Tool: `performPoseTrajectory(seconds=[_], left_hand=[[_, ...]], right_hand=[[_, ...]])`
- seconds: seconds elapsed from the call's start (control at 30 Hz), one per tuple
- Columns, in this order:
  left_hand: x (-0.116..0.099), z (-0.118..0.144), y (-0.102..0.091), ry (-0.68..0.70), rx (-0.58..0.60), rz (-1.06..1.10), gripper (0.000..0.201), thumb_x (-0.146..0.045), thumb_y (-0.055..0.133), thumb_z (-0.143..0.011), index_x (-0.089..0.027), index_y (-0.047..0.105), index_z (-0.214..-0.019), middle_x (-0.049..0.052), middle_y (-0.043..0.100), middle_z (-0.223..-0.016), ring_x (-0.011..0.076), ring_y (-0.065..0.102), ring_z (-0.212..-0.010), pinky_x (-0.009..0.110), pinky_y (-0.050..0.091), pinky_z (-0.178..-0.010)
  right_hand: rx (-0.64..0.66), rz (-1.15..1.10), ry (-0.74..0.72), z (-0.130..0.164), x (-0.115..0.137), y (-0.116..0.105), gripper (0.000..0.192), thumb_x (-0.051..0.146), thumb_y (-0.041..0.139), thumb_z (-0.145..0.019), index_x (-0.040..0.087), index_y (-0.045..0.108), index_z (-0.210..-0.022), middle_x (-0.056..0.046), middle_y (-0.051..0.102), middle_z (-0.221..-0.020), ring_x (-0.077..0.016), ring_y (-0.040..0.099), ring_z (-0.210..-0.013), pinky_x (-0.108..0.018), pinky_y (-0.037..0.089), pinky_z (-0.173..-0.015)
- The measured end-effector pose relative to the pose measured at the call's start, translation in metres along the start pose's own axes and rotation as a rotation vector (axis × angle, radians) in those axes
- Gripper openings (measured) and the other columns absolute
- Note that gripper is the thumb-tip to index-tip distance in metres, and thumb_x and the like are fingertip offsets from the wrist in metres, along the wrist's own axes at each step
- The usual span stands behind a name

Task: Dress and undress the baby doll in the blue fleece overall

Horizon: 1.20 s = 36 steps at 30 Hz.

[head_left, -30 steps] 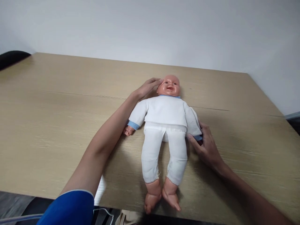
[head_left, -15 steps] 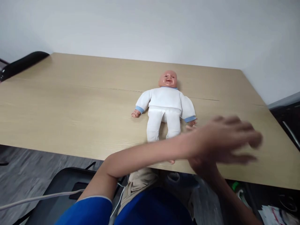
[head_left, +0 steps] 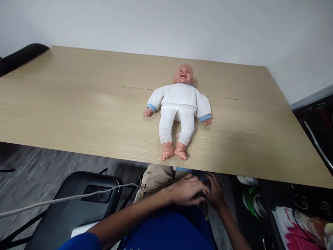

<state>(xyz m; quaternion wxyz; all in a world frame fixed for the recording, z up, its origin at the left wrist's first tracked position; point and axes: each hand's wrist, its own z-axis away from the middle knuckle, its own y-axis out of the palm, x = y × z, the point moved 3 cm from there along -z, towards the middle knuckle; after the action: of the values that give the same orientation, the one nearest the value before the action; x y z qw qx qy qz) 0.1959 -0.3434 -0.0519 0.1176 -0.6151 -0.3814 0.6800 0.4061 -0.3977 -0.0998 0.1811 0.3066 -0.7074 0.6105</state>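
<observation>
A baby doll (head_left: 179,97) in a white top and white trousers with blue cuffs lies face up on the wooden table (head_left: 91,118), its bare feet close to the front edge. Below that edge, in front of my blue shirt, both my hands are close together. My left hand (head_left: 188,190) reaches across with bent fingers, slightly blurred, at a small dark object (head_left: 204,180). On the other side of this object my right hand (head_left: 215,191) has its fingers curled, partly hidden. What the object is I cannot make out.
A black chair (head_left: 62,205) with a phone-like dark slab (head_left: 96,193) on it stands at lower left, crossed by a pale cable (head_left: 65,199). Dark shelving at lower right holds a green-and-white roll (head_left: 252,201) and packets (head_left: 291,225). A white wall (head_left: 166,27) backs the table.
Both hands have dropped from over the table's front right to below its edge. My left hand's spread fingers have bent. The doll lies as before, its feet now uncovered; the view has tilted down.
</observation>
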Motion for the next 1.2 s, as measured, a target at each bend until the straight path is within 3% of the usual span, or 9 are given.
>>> performPoseTrajectory(seconds=[0.1,0.27,0.47,0.53,0.67,0.83,0.93,1.1,1.2], left_hand=[[0.062,0.048,0.005,-0.461,-0.153,0.023,0.057,-0.043,0.073,-0.119,-0.016,0.069,-0.169,0.024,0.072,-0.177,0.0433,0.067,-0.169,0.06,0.054,-0.145],[0.099,0.048,0.004,-0.631,-0.11,0.065,0.079,-0.048,0.084,-0.111,-0.008,0.06,-0.175,0.03,0.072,-0.172,0.0495,0.065,-0.168,0.068,0.049,-0.148],[0.055,0.011,0.03,-0.523,0.097,0.205,0.025,-0.028,0.08,-0.109,-0.015,0.081,-0.131,0.015,0.091,-0.134,0.0339,0.087,-0.129,0.044,0.067,-0.12],[0.03,0.013,0.036,-0.447,0.141,0.258,0.023,-0.034,0.085,-0.106,-0.023,0.081,-0.125,0.007,0.092,-0.123,0.0277,0.089,-0.115,0.035,0.068,-0.105],[-0.016,0.032,0.029,-0.196,0.101,0.217,0.028,-0.057,0.079,-0.113,-0.029,0.078,-0.118,0.006,0.091,-0.115,0.0317,0.088,-0.111,0.043,0.068,-0.107],[-0.051,0.061,-0.03,-0.038,-0.354,-0.038,0.043,-0.053,0.068,-0.124,-0.025,0.073,-0.156,0.015,0.084,-0.151,0.0341,0.079,-0.141,0.051,0.065,-0.124],[-0.055,0.061,-0.079,-0.053,-0.449,-0.029,0.071,-0.063,0.085,-0.116,-0.023,0.063,-0.171,0.02,0.07,-0.176,0.0389,0.065,-0.166,0.058,0.056,-0.141],[-0.053,0.042,-0.144,0.03,-0.299,0.136,0.043,-0.064,0.077,-0.121,-0.023,0.079,-0.132,0.006,0.087,-0.112,0.0261,0.079,-0.104,0.043,0.065,-0.105],[-0.056,0.04,-0.177,0.078,-0.357,0.148,0.033,-0.053,0.07,-0.127,-0.022,0.081,-0.129,0.006,0.085,-0.106,0.0237,0.078,-0.099,0.038,0.062,-0.095]], right_hand=[[-0.186,0.035,0.226,0.013,-0.03,0.022,0.053,0.071,0.05,-0.121,0.032,0.077,-0.145,-0.025,0.08,-0.143,-0.0588,0.076,-0.141,-0.089,0.065,-0.116],[-0.177,-0.153,0.567,0.0,-0.067,0.055,0.099,0.103,0.045,-0.102,0.02,0.078,-0.142,-0.032,0.08,-0.154,-0.0543,0.068,-0.157,-0.081,0.049,-0.14],[-0.138,-0.202,0.552,-0.011,-0.072,0.043,0.091,0.108,0.062,-0.09,0.023,0.087,-0.11,-0.028,0.091,-0.124,-0.0534,0.082,-0.132,-0.075,0.063,-0.123],[-0.122,-0.227,0.523,-0.006,-0.058,0.03,0.081,0.101,0.068,-0.094,0.023,0.088,-0.106,-0.024,0.093,-0.121,-0.0486,0.086,-0.125,-0.067,0.068,-0.116],[0.005,-0.31,0.352,-0.002,-0.004,-0.002,0.052,0.075,0.081,-0.106,0.024,0.091,-0.109,-0.013,0.093,-0.11,-0.0334,0.089,-0.103,-0.044,0.072,-0.098],[0.106,-0.385,-0.063,-0.023,0.083,-0.052,0.028,0.036,0.072,-0.121,0.025,0.085,-0.1,-0.004,0.081,-0.088,-0.0219,0.08,-0.078,-0.031,0.065,-0.074],[0.046,-0.353,-0.247,-0.048,0.121,-0.08,0.017,0.026,0.078,-0.116,0.025,0.081,-0.099,-0.001,0.078,-0.085,-0.0204,0.076,-0.074,-0.031,0.061,-0.068],[-0.023,-0.319,-0.424,-0.09,0.158,-0.115,0.011,0.035,0.084,-0.117,0.028,0.082,-0.109,0.0,0.078,-0.086,-0.0201,0.074,-0.072,-0.033,0.059,-0.067],[0.011,-0.311,-0.417,-0.105,0.159,-0.129,0.035,0.054,0.089,-0.116,0.03,0.084,-0.141,-0.007,0.089,-0.113,-0.027,0.085,-0.095,-0.037,0.068,-0.081]])
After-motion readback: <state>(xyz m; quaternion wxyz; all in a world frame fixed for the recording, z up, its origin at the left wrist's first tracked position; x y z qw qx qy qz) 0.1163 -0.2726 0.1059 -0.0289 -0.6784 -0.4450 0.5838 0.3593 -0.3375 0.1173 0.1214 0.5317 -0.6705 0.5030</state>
